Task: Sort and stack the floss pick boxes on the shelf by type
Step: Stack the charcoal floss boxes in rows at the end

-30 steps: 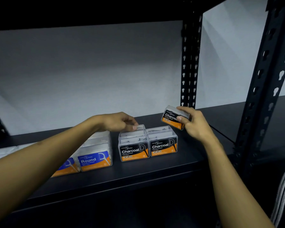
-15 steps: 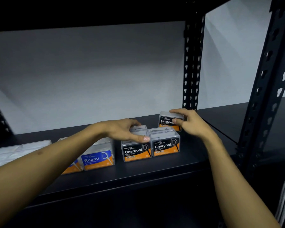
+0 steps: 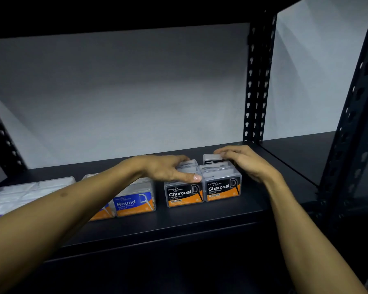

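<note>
Two clear boxes labelled Charcoal stand side by side on the black shelf (image 3: pixel 200 221): the left one (image 3: pixel 184 194) and the right one (image 3: pixel 222 187). My left hand (image 3: pixel 168 169) lies flat on top of the left Charcoal box, thumb along its front edge. Behind the right box stands a third Charcoal box (image 3: pixel 210 160), and my right hand (image 3: pixel 242 162) holds it at its top and right side. To the left, a blue Round box (image 3: pixel 134 202) stands on the shelf, with another orange-based box (image 3: pixel 102 213) partly hidden behind my left forearm.
White packets (image 3: pixel 26 192) lie at the shelf's far left. A perforated black upright (image 3: pixel 256 81) rises behind the boxes, another upright (image 3: pixel 353 102) at the right front. A pale wall backs the shelf, and a dark shelf board hangs overhead.
My right hand brought the third Charcoal box down from the air and set it behind the right front box. My left hand slid forward to lie on the left Charcoal box.
</note>
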